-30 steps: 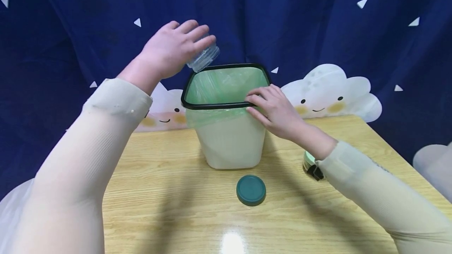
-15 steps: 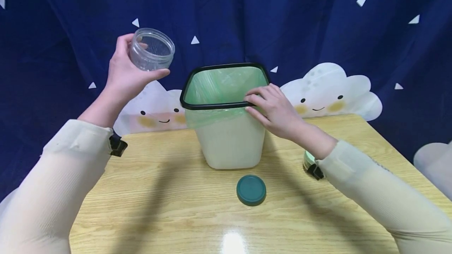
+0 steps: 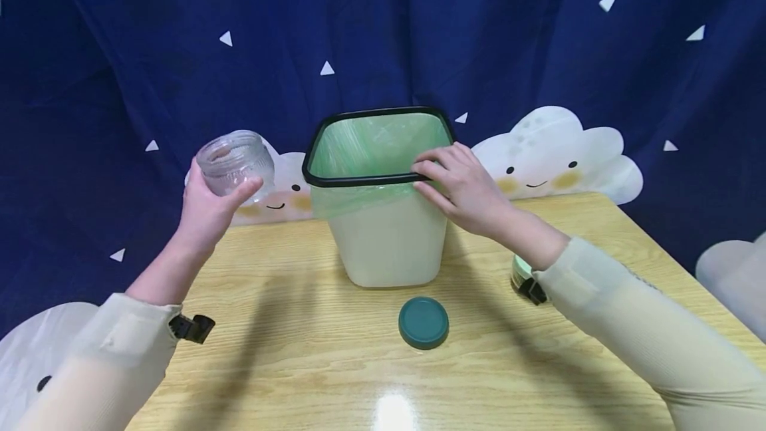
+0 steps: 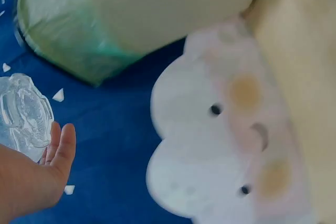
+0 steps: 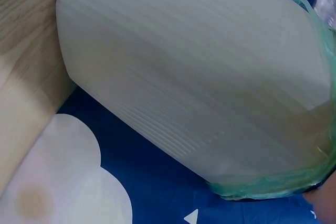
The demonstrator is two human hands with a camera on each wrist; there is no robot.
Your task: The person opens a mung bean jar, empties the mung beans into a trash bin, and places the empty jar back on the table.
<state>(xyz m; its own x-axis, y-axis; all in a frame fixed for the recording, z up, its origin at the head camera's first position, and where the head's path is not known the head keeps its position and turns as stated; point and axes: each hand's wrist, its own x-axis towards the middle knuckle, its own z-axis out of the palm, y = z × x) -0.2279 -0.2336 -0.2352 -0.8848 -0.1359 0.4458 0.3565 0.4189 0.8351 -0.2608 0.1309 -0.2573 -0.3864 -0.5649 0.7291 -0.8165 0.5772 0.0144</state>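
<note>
My left hand [image 3: 203, 211] grips a clear ribbed jar [image 3: 239, 168] in the air, left of the trash can [image 3: 389, 241]. The jar is nearly upright, its open mouth tipped slightly. No contents show through its wall. In the left wrist view the jar [image 4: 23, 111] appears at the left edge, fingers [image 4: 64, 148] curved round its side. The trash can is white with a black rim and a green bag liner [image 3: 377, 145] folded over it. My right hand [image 3: 469, 191] holds the rim at its near right corner, fingers over the inside and thumb outside.
A dark teal round lid [image 3: 423, 322] lies on the wooden table [image 3: 287, 364] in front of the can. A small pale green container [image 3: 519, 268] stands at the right, partly hidden behind my right sleeve. A blue curtain [image 3: 359, 25] with cloud prints hangs behind.
My left hand has swung from tipping the jar over the can's left rim, out to the left, then lower, turning the jar mouth up. The right hand has stayed on the rim.
</note>
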